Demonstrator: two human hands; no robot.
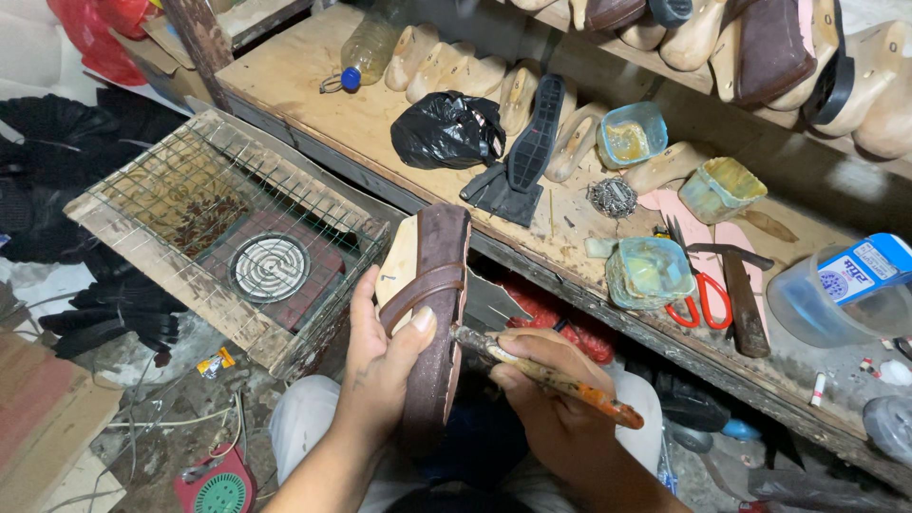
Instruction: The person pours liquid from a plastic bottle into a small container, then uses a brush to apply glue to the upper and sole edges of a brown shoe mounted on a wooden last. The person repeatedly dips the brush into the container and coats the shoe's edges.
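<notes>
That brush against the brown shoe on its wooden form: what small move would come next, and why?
Probably a short stroke of the brush along the edge of the shoe. The right hand has its tip at the shoe's side, the left hand holds the shoe steady with the thumb across the strap, and open glue tubs sit close by.

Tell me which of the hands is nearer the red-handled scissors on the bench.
Right. The right hand holds a brush just below-left of the scissors; the left hand is farther left.
</notes>
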